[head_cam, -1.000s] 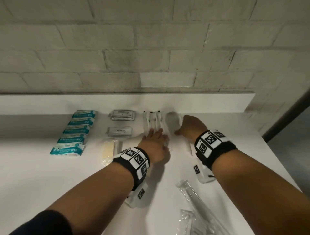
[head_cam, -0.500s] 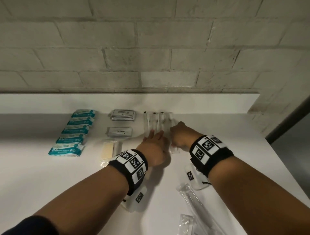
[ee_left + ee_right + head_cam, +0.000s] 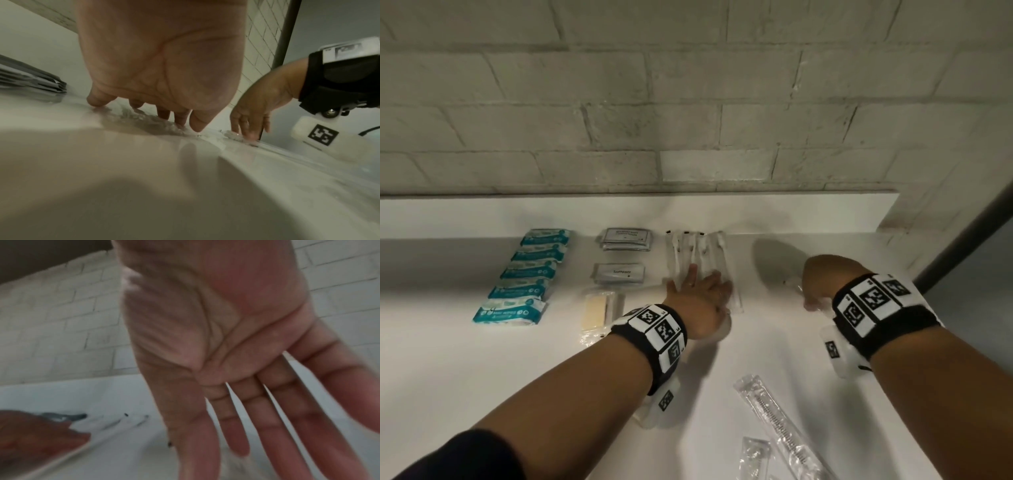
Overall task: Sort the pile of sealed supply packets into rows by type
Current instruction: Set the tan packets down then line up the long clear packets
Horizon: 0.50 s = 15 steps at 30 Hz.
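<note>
Several clear toothbrush packets (image 3: pixel 697 251) lie side by side at the back of the white table (image 3: pixel 482 377). My left hand (image 3: pixel 702 282) lies flat on their near ends, its straight fingers (image 3: pixel 180 118) pressing the plastic. My right hand (image 3: pixel 815 289) is off to the right, low over the table, fingers straight and spread with the palm bare (image 3: pixel 257 402). In the left wrist view its fingertips (image 3: pixel 249 132) touch a small clear scrap of plastic (image 3: pixel 232 135) on the table. A long clear packet (image 3: pixel 774 418) and a smaller one (image 3: pixel 753 455) lie near me.
A column of teal packets (image 3: pixel 530 270) is at the left. Grey sachets (image 3: pixel 625 240), a toothpaste packet (image 3: pixel 619 272) and a yellow soap packet (image 3: pixel 599 310) form the column beside it. A brick wall (image 3: pixel 688 120) backs the table. The table's right edge (image 3: pixel 914 281) is close to my right hand.
My right hand has left the toothbrush packets and swung out to the right. The left hand has stayed flat on the packets.
</note>
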{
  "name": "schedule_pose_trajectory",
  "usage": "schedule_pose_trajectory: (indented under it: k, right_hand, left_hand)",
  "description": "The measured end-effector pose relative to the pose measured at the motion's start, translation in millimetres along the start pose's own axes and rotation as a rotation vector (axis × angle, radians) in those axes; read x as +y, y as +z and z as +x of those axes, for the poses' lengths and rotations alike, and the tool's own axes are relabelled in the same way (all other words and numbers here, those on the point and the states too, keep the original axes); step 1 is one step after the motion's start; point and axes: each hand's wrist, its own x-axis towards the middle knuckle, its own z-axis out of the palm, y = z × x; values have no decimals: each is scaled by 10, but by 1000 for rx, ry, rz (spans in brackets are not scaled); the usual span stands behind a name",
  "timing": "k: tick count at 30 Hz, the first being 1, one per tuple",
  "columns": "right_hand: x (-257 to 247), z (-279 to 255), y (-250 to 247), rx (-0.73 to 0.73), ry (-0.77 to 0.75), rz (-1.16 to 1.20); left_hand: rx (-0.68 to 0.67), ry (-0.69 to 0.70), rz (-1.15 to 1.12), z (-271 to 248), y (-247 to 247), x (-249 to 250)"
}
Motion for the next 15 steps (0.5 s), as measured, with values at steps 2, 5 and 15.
schedule_pose_trajectory:
  k: [2, 5, 15]
  right_hand:
    - [16, 0, 92, -44, -35, -34]
    - [-64, 135, 62, 62, -90, 166]
    - [-186, 104, -100, 207, -102, 562]
  left_hand:
    - [5, -8, 4, 13, 15, -15]
    - [1, -13, 1, 16, 9, -12]
    - [5, -15, 7, 19, 20, -3]
